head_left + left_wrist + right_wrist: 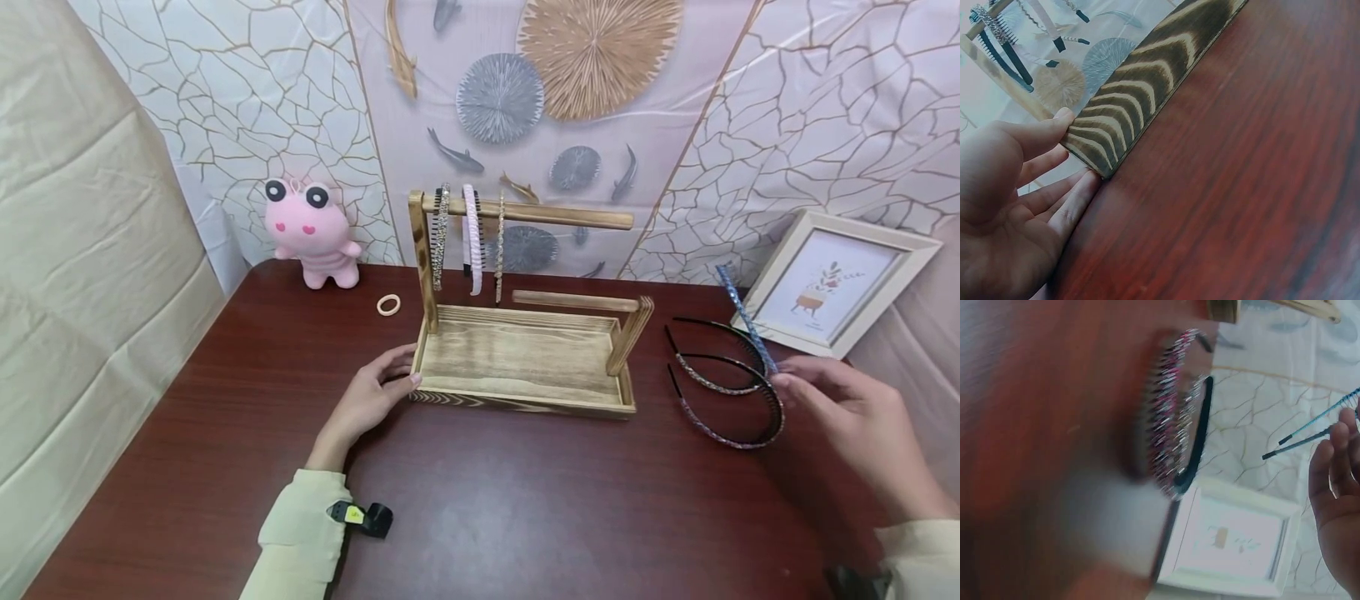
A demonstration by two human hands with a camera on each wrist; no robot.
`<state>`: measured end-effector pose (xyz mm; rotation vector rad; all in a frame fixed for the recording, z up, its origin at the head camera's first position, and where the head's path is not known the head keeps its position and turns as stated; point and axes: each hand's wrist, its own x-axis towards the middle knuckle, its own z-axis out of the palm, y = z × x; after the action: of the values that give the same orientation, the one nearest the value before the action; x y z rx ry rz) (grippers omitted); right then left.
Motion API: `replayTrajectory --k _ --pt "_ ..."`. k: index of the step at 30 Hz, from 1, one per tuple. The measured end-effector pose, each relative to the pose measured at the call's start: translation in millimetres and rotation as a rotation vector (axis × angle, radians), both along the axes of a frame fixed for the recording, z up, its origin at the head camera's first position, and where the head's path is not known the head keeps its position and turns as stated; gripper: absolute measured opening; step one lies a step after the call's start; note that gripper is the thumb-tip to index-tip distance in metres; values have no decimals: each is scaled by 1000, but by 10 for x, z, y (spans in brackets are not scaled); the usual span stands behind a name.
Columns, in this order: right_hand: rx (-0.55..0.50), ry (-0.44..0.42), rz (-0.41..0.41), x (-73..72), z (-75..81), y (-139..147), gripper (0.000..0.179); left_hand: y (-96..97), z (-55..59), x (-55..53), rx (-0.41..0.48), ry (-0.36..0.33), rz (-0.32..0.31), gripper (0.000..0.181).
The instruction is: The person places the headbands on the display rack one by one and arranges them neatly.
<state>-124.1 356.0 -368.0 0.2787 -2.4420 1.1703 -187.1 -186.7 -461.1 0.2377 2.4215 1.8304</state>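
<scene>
A wooden headband stand (517, 354) with a tray base and two bars stands mid-table. My left hand (375, 387) holds its front left corner, thumb on the rim and fingers against the end; the left wrist view shows this grip on the striped wood (1132, 94). From the taller bar hang a glittery headband (441, 237), a pale pink headband (472, 242) and a thin beaded headband (500, 250). At the right, my right hand (855, 408) pinches a blue headband (742, 312) raised off the table. Beneath it lie two glittery headbands (731, 444), one overlapping the other.
Behind the headbands, a white picture frame (896, 287) leans at the back right. A pink plush toy (322, 242) sits at the back left, with a small cream ring (388, 305) to the left of the stand. Patterned cloth (285, 92) hangs behind the table.
</scene>
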Motion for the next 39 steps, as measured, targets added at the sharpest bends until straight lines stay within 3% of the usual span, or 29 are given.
replayTrajectory --k 6,11,15,18,22,26,32,39 --pt "-29 13 -45 -186 150 -174 11 14 40 9 -8 9 -8 53" --pt "-111 24 -58 -324 255 -327 12 17 36 4 -5 18 -8 53" --pt "-343 43 16 -435 314 -462 15 11 -12 -16 -5 16 -3 53" --pt "-572 46 127 -515 339 -575 15 22 15 -4 -9 10 -1 53" --pt "-715 41 240 -616 372 -736 14 46 100 31 -19 -3 0 52" --pt "-766 45 323 -708 410 -909 15 53 134 52 -22 -6 1 52" --pt "-852 48 437 -827 478 -1203 16 15 20 12 -8 -1 4 53" --pt "-755 24 430 -911 512 -1566 11 -6 -12 6 2 8 -2 53"
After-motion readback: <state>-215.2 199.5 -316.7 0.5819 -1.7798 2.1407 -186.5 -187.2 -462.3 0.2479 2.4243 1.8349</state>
